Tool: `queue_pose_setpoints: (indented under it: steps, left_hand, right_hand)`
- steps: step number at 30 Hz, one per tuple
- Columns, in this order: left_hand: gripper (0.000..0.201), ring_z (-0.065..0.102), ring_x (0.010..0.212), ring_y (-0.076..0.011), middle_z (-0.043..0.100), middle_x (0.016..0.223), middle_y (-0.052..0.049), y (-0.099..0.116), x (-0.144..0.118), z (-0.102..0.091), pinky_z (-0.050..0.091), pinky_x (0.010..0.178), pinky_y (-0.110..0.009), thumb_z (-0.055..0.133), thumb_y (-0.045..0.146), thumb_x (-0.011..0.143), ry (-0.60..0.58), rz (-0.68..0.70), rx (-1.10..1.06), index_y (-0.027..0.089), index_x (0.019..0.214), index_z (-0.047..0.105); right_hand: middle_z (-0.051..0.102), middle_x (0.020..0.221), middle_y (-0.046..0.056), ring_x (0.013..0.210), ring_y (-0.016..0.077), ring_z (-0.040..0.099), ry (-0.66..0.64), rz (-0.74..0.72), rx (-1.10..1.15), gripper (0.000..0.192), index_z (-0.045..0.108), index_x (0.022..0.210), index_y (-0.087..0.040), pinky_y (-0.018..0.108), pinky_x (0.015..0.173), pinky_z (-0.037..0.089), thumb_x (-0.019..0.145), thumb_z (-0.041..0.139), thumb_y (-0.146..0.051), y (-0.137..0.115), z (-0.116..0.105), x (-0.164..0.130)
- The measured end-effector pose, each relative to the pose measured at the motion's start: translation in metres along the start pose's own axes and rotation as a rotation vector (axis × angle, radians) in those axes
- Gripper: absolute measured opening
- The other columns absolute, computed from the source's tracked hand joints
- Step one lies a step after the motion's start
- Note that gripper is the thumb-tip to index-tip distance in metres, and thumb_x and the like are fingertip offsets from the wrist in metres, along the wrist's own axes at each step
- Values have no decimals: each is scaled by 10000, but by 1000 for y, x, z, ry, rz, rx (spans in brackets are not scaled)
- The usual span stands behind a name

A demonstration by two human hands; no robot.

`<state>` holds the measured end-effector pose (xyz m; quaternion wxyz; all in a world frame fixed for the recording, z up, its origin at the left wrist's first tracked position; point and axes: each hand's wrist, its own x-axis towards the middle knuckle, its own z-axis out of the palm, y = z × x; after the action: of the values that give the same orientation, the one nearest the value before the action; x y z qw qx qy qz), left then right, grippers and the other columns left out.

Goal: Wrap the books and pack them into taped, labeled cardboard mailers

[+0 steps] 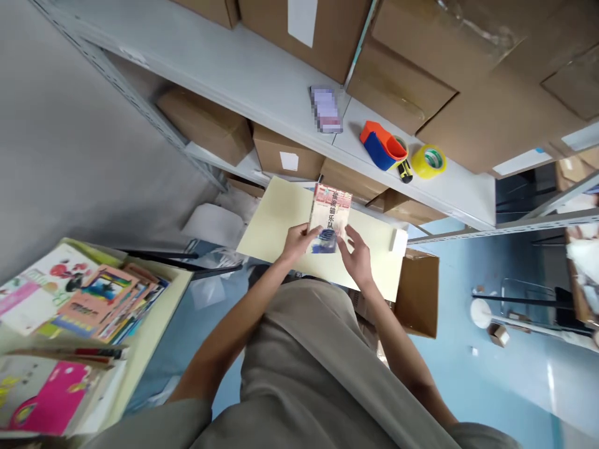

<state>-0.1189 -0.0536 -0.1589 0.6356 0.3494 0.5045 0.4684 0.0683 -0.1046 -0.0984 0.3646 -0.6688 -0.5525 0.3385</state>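
While both hands pinch the small book (pixel 329 219) at its lower corners, left hand (pixel 296 242) and right hand (pixel 357 254), it sits mid-frame on the pale yellow sheet (pixel 276 218). I'd keep it square to the sheet's edges and press flat.
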Motion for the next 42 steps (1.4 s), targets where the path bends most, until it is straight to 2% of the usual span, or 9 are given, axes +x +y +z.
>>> queue_pose_setpoints:
  steps: [4, 9, 12, 17, 23, 28, 31, 37, 42]
  left_hand:
    - [369, 819, 926, -286, 876, 991, -69, 22, -33, 6, 663, 875, -379, 901, 552, 905, -3, 242, 366, 221, 1066, 905]
    - [617, 775, 1353, -328, 809, 1495, -137, 38, -37, -15, 643, 1164, -457, 878, 538, 934, -43, 347, 457, 260, 1479, 802]
    - [731, 730, 1423, -340, 786, 1514, -170, 40, -22, -42, 633, 1158, -456, 916, 661, 888, 109, 186, 270, 223, 1457, 779]
    - [644, 795, 1011, -295, 832, 949, -91, 40, -17, -63, 620, 828, -338, 1022, 715, 738, -126, -129, 18, 170, 1034, 851]
    - [632, 623, 701, -165, 707, 731, -3, 52, -27, -53, 451, 615, -258, 1028, 750, 706, -13, -79, 100, 183, 933, 865]
    - [588, 741, 924, -266, 840, 924, -59, 64, -28, -35, 579, 822, -330, 1011, 707, 745, 110, 51, 138, 185, 991, 895]
    - [513, 767, 1027, -314, 864, 985, -64, 69, -36, -12, 582, 857, -343, 952, 660, 846, 166, 107, 262, 194, 1057, 915]
    - [397, 742, 1367, -413, 877, 1309, -85, 78, -62, 33, 609, 1134, -467, 1003, 411, 837, -16, 164, 424, 322, 1216, 927]
    - [665, 644, 1543, -401, 734, 1622, -134, 85, -40, -3, 549, 1269, -475, 1049, 476, 804, 123, 226, 339, 252, 1396, 844]
  right_hand:
    - [839, 1306, 170, 1197, 341, 811, -53, 59, 238, 769, 736, 1393, -202, 463, 956, 710, 927, 783, -812, -17, 40, 11]
    - [710, 735, 26, 716, 216, 652, 43, 86, 381, 594, 664, 811, -235, 362, 719, 591, 932, 737, -812, -14, 42, 32]
    - [698, 725, 8, 675, 189, 613, -91, 93, 530, 619, 668, 784, -238, 344, 690, 557, 837, 857, -825, -2, 27, 39]
    - [769, 802, 34, 771, 244, 718, -262, 117, 607, 654, 731, 836, -254, 403, 784, 640, 821, 877, -891, 8, 21, 38]
    - [880, 1093, 91, 1060, 323, 830, -321, 146, 597, 788, 814, 1212, -243, 509, 1010, 702, 862, 797, -948, 13, 32, 48]
    - [742, 1596, 196, 1477, 374, 713, -40, 72, 490, 958, 665, 1621, -235, 590, 1264, 588, 955, 707, -923, 8, 35, 48]
    - [659, 1702, 188, 1575, 378, 644, -48, 33, 504, 982, 607, 1694, -253, 576, 1279, 587, 961, 730, -895, -7, 40, 36]
    - [830, 989, 94, 1016, 304, 784, 18, 93, 466, 651, 793, 1047, -217, 411, 874, 686, 980, 721, -861, -25, 37, 35]
    - [823, 958, 65, 930, 279, 762, -70, 87, 622, 664, 771, 1003, -238, 411, 869, 660, 895, 801, -892, -8, 18, 45]
